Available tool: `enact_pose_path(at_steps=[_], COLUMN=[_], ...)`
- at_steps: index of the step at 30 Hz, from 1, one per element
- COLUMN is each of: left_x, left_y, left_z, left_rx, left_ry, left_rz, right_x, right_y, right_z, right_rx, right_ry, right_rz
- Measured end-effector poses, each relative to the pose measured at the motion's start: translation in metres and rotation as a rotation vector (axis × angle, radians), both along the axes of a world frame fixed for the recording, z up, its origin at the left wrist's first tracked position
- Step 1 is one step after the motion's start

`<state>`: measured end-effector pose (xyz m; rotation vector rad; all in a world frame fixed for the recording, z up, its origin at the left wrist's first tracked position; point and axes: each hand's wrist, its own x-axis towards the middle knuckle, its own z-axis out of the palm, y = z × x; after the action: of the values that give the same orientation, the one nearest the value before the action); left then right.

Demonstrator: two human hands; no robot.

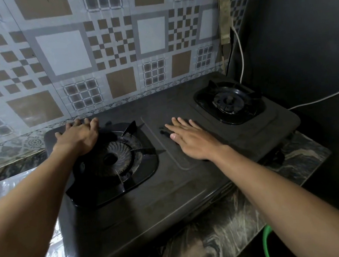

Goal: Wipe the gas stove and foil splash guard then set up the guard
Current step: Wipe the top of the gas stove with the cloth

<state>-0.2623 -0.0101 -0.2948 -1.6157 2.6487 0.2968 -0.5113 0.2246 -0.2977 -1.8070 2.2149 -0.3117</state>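
Note:
A dark two-burner gas stove (pixel 172 192) stands on a marbled counter against the tiled wall. My left hand (pixel 78 137) reaches over the left burner (pixel 112 158), fingers spread at the stove's back left edge, holding nothing. My right hand (pixel 189 139) lies flat, fingers apart, on the stove's centre panel between the two burners. The right burner (pixel 229 101) sits at the back right. A shiny foil splash guard (pixel 3 189) lies flat to the left of the stove, partly hidden by my left arm. No cloth is visible.
The patterned tile wall (pixel 91 52) rises right behind the stove. A dark wall (pixel 314 46) closes the right side, with a white cable (pixel 240 55) hanging by it. A green hose (pixel 267 242) shows below the counter's (pixel 220 235) front right.

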Motion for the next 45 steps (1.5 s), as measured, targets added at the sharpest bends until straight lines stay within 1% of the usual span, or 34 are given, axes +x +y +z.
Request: enact_pose_path(at_steps=[3,5,8,11,17,21,24,26,28,32,35,41,45], left_x=[0.001,0.001,0.0,0.0,-0.001,0.0,0.0,0.0,0.0,-0.001,-0.002,-0.002,-0.019], left_y=[-0.001,0.001,0.002,0.003,0.01,0.009,0.011,0.01,0.01,0.013,0.015,0.014,0.035], left_z=[0.0,0.001,0.001,0.001,0.006,0.009,0.01,0.01,0.009,0.011,0.012,0.014,0.019], left_rx=[-0.01,-0.006,0.007,0.001,0.004,0.008,0.007,0.015,0.019,0.023,0.028,-0.009,-0.093], left_ry=[0.012,0.019,0.032,0.04,0.031,0.023,0.012,0.015,0.012,0.028,0.042,0.088,0.173], left_rz=[-0.006,0.002,0.012,0.016,0.026,0.007,-0.002,-0.002,0.003,0.012,0.013,0.004,-0.095], right_x=[-0.034,-0.052,-0.055,-0.032,0.035,0.045,0.041,0.047,0.06,0.076,0.07,0.03,-0.003], right_y=[0.003,0.008,0.011,0.019,0.031,0.053,0.054,0.053,0.059,0.08,0.082,0.075,0.072], right_z=[0.002,0.004,0.004,0.0,-0.008,-0.006,-0.004,-0.003,-0.002,-0.001,-0.002,-0.003,0.003], right_rx=[0.027,0.053,0.042,0.007,-0.086,-0.084,-0.072,-0.09,-0.098,-0.095,-0.075,-0.013,0.035], right_ry=[0.017,-0.004,-0.017,0.03,-0.003,0.002,-0.019,0.001,0.001,0.012,-0.004,-0.002,-0.011], right_rz=[-0.132,-0.216,-0.299,-0.271,-0.06,0.071,0.006,-0.045,-0.019,0.102,0.099,-0.091,-0.178])
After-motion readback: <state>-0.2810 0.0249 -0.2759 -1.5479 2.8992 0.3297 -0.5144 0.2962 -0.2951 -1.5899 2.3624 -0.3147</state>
